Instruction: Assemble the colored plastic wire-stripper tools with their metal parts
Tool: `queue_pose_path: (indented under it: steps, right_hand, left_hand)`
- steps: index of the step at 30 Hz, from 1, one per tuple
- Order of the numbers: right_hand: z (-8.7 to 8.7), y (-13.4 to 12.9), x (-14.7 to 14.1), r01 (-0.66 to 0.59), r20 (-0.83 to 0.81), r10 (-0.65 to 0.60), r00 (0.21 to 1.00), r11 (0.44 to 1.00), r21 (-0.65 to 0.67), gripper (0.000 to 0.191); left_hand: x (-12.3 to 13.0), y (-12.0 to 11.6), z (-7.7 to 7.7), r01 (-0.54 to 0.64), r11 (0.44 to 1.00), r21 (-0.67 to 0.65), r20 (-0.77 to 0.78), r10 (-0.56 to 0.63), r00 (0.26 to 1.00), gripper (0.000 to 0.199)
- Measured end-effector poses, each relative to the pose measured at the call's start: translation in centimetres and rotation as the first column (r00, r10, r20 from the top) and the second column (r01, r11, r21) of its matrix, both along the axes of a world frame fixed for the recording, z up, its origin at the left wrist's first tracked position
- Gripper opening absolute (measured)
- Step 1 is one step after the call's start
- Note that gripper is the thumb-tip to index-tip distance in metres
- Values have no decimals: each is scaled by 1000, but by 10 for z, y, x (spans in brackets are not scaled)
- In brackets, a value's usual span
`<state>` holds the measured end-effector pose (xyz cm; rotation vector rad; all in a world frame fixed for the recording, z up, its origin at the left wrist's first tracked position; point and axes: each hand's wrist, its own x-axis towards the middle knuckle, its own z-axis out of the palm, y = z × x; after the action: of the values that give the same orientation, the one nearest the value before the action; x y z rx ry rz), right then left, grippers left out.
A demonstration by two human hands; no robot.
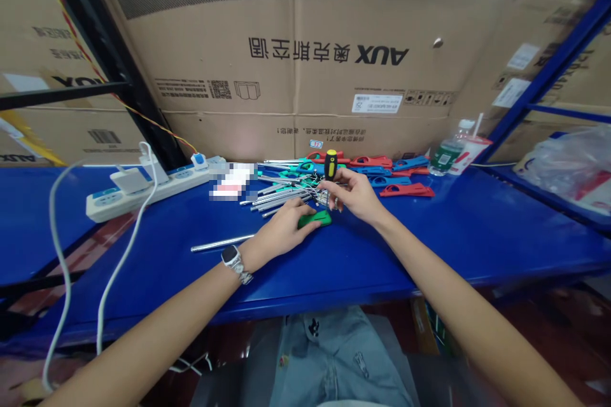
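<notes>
My left hand (289, 229) presses a green long-nosed lighter (321, 219) onto the blue table, fingers closed around its handle. A silver metal tube (219, 244) comes out to the left from under that wrist, in line with the green handle; the join is hidden. In my right hand (356, 196) is a screwdriver (331, 165) with a yellow and black handle, held nearly upright above the handle's right end. Its tip is too small to make out. Just behind both hands lies a pile of silver tubes (281, 197) with green handles and small loose parts.
Red lighters (407, 191) and blue lighters (377, 182) lie behind my right hand. A water bottle (446, 151) and a cup with a straw (470, 156) stand at the back right. On the left lies a white power strip (102, 205) with cables. Cardboard (210, 25) walls the back.
</notes>
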<state>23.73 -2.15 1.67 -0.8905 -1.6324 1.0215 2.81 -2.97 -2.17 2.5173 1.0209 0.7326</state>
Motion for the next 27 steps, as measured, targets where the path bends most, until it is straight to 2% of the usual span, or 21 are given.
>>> queue_pose_path:
  steps: [3,7,9,13,16,19,22,24,27]
  right_hand:
    - [-3,3,-6,99,-47,-98,994,995,23,50]
    - [-7,1,-15,148,-91,-146,985,989,20,53]
    - [-5,-3,-14,104,-78,-102,992,994,22,45]
    - [2,-9,-2,-74,8,74,997,997,3,40]
    - [1,-6,1,-6,31,6,1000,1000,18,41]
    - [-5,-1,-7,106,-10,-106,994,994,23,48]
    - [-11,1,-17,154,-38,-154,987,988,1,52]
    - [-11,-2,-17,143,-40,-142,989,990,0,50]
    - [-7,-6,-10,14,-43,-15,999,1000,-13,47]
  left_hand:
    - [2,0,3,-26,999,-42,22,27,999,31]
    - [4,1,3,-64,996,-59,11,64,998,27]
    - [5,2,3,-72,997,-42,8,72,997,24]
    - [6,4,0,-60,998,-27,33,60,998,19]
    - [6,5,0,-50,998,-31,60,51,997,18]
    - [5,5,2,-35,999,-34,67,37,997,18]
    - [6,3,5,-36,998,-58,59,40,997,18]
    - [6,3,5,-52,997,-62,55,55,997,19]
    - [6,3,4,-55,997,-59,47,58,997,21]
